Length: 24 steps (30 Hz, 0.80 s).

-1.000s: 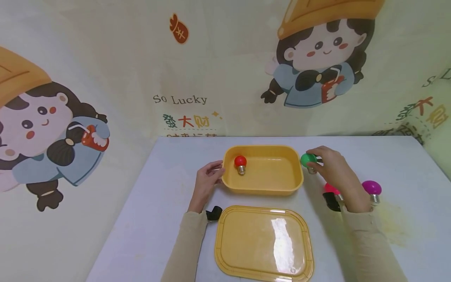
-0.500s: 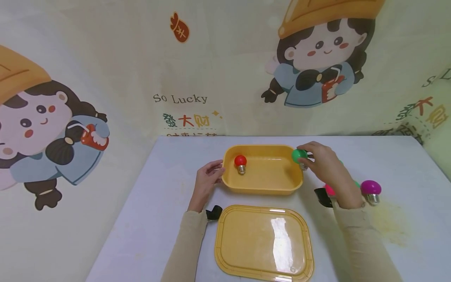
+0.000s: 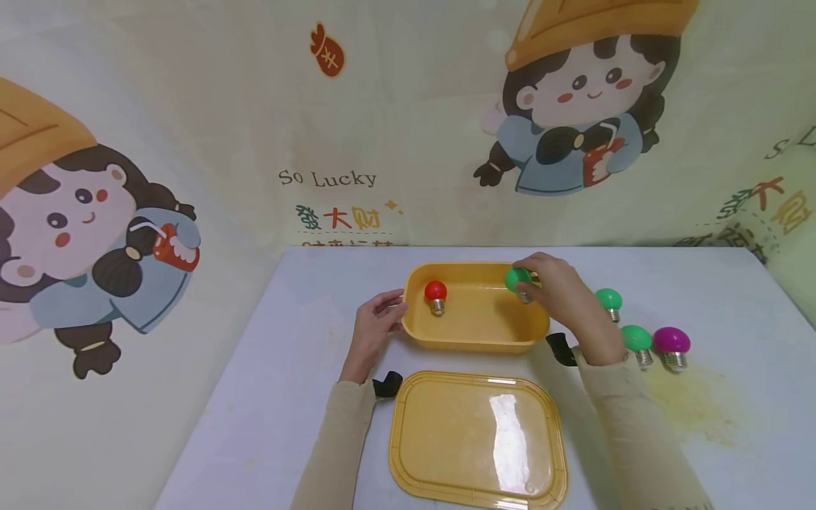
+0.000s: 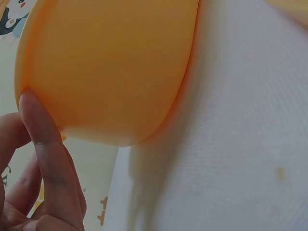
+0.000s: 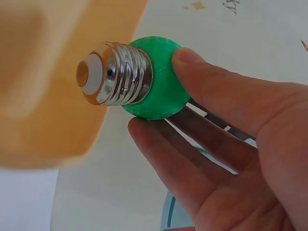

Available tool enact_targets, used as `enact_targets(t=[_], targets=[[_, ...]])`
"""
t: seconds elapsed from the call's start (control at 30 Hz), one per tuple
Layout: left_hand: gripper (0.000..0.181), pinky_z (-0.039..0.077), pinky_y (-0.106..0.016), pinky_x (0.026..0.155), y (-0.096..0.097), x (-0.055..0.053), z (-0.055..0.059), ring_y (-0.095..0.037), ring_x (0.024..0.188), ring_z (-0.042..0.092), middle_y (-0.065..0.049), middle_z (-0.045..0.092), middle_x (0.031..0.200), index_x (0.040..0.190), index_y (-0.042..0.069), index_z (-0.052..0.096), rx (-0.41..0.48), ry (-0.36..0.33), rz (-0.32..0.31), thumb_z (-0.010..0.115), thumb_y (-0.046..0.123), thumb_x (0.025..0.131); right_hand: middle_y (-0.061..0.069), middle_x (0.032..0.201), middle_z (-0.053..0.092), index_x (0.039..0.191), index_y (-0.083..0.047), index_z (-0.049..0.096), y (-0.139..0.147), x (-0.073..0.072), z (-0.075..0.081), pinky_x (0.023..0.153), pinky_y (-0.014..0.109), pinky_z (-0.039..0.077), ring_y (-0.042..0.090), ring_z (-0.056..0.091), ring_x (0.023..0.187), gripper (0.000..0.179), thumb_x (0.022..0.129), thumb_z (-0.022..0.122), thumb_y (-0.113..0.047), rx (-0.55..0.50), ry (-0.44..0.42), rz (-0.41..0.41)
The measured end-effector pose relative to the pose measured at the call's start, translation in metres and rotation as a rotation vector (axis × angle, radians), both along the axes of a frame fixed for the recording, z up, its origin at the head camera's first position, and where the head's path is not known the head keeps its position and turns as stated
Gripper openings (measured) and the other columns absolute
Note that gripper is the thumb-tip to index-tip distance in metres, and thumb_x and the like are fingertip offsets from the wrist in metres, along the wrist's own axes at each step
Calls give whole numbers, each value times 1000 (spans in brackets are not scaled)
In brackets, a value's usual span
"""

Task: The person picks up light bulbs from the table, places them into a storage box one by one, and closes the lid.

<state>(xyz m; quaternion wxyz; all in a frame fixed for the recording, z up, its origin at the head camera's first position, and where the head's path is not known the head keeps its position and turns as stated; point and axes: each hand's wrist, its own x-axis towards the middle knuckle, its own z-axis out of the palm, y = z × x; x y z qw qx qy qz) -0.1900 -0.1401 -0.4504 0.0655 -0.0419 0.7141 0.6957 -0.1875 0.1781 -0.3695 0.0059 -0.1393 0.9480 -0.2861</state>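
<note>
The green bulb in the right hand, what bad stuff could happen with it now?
The green bulb might slip, because the right hand pinches its smooth round part while the metal end pokes free. It could then drop into the yellow box and maybe crack. It might also roll into the red bulb, which lies loose in there. A bump could shift the box too, since the left hand touches just one end.

Person's beige-sleeved left arm [image 3: 334, 439] and right arm [image 3: 627, 425] stretched forward, left hand [image 3: 376, 326] with fingers [image 4: 50, 159] gently bent, right hand [image 3: 564, 290] angled inward, thumb [image 5: 216, 82] opposing fingertips [image 5: 142, 130] in a pinch.
</note>
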Motion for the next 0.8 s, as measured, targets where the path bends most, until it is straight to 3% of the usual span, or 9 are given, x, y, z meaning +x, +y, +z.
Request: enact_targets(t=[0.1,0.2,0.53,0.8], targets=[[38,57,-24,68,2,6,10,-24,89,63,-22,62,125,130,-1,62,-19,3,0,68,8,93,25,120,62,123,8,62,-6,-3,-1,95,55,50,40,59,106,36,90,71,-3,-14,-5,21],[37,57,-24,69,3,9,14,-22,90,64,-20,63,125,130,1,63,-40,4,8,68,9,94,25,118,62,122,8,63,-12,-5,-1,95,54,50,39,58,103,34,90,70,-3,-27,-2,42],[36,57,-24,69,4,9,12,-25,92,64,-15,65,120,128,3,64,-28,8,6,68,9,93,24,116,65,121,8,64,-29,-17,-4,95,52,51,36,59,101,33,91,70,-5,-22,-4,62],[37,57,-25,70,4,9,13,-37,101,61,-16,64,123,130,2,63,-32,1,6,68,10,94,21,112,67,119,7,66,-47,-26,-7,91,47,52,32,59,95,32,91,70,-6,22,-33,86]])
